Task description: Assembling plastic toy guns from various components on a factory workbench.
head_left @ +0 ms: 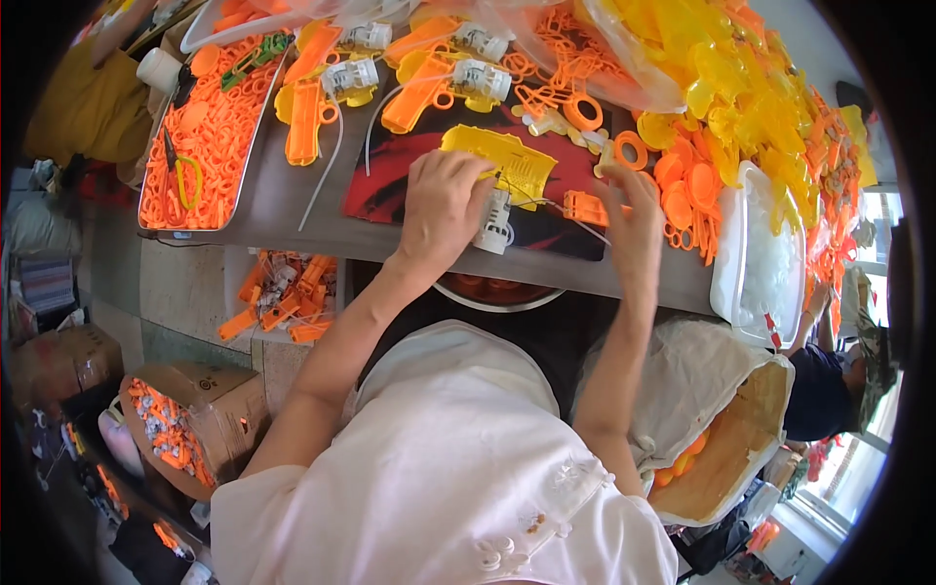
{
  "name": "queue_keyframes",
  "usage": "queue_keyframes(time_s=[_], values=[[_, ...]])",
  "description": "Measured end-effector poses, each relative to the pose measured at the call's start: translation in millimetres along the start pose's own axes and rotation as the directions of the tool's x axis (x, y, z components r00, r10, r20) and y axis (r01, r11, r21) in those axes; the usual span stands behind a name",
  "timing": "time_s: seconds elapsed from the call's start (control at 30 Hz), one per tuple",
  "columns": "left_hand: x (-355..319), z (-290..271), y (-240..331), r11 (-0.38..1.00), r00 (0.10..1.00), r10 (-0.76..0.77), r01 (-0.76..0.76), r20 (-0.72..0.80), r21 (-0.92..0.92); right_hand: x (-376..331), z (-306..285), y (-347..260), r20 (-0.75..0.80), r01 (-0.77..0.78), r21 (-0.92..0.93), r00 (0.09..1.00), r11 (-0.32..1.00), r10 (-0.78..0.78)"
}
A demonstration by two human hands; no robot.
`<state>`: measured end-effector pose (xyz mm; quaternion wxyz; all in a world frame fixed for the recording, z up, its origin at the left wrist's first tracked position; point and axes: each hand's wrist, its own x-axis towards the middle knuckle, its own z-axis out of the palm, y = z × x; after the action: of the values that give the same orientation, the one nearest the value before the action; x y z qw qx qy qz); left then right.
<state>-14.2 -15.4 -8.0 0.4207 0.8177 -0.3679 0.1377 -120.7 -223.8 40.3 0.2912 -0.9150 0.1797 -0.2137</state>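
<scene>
A translucent yellow plastic half-shell [526, 168] lies on the dark red-and-black mat. My left hand [441, 200] pinches at the shell's near left edge, its fingertips partly hidden. Just below them sits a white cylindrical motor unit [495, 226], with thin dark wires running right from it. An orange block-shaped part [583, 207] rests beside the shell, at the far end of those wires. Over its right end hovers my right hand [636, 210], fingers curled but apart. Whether its thumb touches the orange part is hard to tell.
Orange toy-gun assemblies [419, 90] with white motors lie at the back. A metal tray [237, 210] of orange parts and scissors [181, 180] stands left. Yellow shells [721, 73] pile at right, beside a white plastic bin [731, 244]. Below sits an open carton [229, 409].
</scene>
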Motion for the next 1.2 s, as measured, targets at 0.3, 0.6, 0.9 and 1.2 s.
queue_keyframes(time_s=[0.3,0.6,0.9,1.2], values=[[17.4,9.2,7.6,0.984,0.998,-0.017,0.006,0.059,0.177,-24.3,-16.8,42.2,0.036,-0.048,-0.275,0.998,0.960,0.061],[13.0,18.4,11.4,0.975,1.000,-0.009,0.004,0.023,0.221,-23.4,-39.5,9.6,0.112,-0.389,0.323,0.921,0.863,0.373],[18.1,-2.4,26.1,0.985,0.992,0.008,0.013,-0.122,0.170,-31.3,-22.8,-22.5,-0.224,-0.154,0.287,0.949,0.946,0.222],[11.9,-48.2,18.5,0.264,0.601,-0.444,0.796,0.664,-0.544,-63.5,56.6,-80.2,-0.001,0.652,0.189,0.748,0.734,-0.664]])
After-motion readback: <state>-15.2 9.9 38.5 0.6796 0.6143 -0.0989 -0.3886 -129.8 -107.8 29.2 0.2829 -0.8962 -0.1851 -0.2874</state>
